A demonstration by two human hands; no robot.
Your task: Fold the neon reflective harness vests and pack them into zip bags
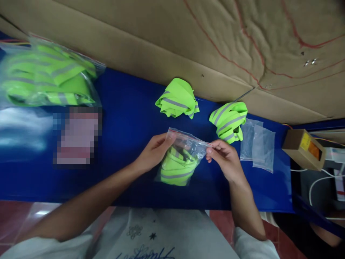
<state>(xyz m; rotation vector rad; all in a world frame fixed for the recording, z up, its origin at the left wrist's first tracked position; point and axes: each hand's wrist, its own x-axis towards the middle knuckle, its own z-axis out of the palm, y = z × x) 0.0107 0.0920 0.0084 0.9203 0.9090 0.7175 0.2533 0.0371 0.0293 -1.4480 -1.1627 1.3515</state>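
Between my two hands is a clear zip bag (199, 141) with a red line along its top edge. Inside it lies a folded neon-yellow reflective strap bundle (178, 171) with grey stripes. My left hand (153, 153) pinches the bag's upper left corner, thumb in front. At the upper right corner, my right hand (225, 156) grips the zip edge between thumb and fingers. Beyond the bag, a loose neon-yellow bundle (176, 99) rests on the blue table (121, 108). Another loose bundle (229, 120) sits just past my right hand.
Flat clear bags (262, 147) lie at the right. A large clear bag of neon-yellow bundles (51, 75) stands at the far left, near a pixelated patch. A small cardboard box (304, 149) is at the right edge. Brown cardboard (151, 39) borders the table's back.
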